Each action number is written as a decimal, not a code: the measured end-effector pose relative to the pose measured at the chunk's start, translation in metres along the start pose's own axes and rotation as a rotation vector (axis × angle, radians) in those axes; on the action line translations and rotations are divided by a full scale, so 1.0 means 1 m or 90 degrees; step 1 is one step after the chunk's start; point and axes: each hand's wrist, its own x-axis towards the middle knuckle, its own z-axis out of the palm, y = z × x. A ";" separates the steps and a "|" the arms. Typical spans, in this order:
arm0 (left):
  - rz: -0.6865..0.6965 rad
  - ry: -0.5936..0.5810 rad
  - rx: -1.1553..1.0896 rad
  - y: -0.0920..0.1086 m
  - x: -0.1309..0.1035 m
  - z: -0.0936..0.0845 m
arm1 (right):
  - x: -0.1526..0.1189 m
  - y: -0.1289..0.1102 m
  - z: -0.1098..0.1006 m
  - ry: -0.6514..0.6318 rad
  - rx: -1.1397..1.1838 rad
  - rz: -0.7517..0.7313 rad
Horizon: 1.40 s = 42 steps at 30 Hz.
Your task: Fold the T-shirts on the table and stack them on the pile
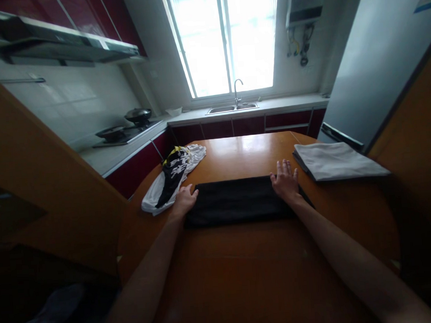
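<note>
A black folded cloth, perhaps a garment [236, 202], lies as a long flat rectangle across the wooden table [245, 267]. My left hand [184, 201] rests at its left end, thumb apart from the fingers; the far side of those fingers is partly hidden. At the other end, my right hand [285, 180] lies flat on the cloth with the fingers stretched out toward its far edge. Just beyond my left hand is a crumpled white and black shirt [177, 170] with white lettering and yellow trim. To the right of my right hand sits a folded light grey cloth [337, 160] with a darker layer under it.
Behind the table runs a counter with a sink [232, 108] and faucet [236, 91] under a bright window. Two pans [138, 115] stand on the stove at left, below a range hood [63, 46]. A refrigerator [381, 61] rises at right.
</note>
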 end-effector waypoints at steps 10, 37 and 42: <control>-0.070 -0.094 -0.169 -0.026 -0.002 -0.016 | -0.037 -0.058 -0.023 -0.007 0.105 -0.215; -0.093 -0.178 -0.235 -0.018 -0.011 -0.025 | -0.072 -0.090 -0.023 -0.078 0.184 -0.356; -0.106 -0.215 -0.230 -0.015 -0.011 -0.027 | -0.071 -0.088 -0.019 -0.037 0.216 -0.362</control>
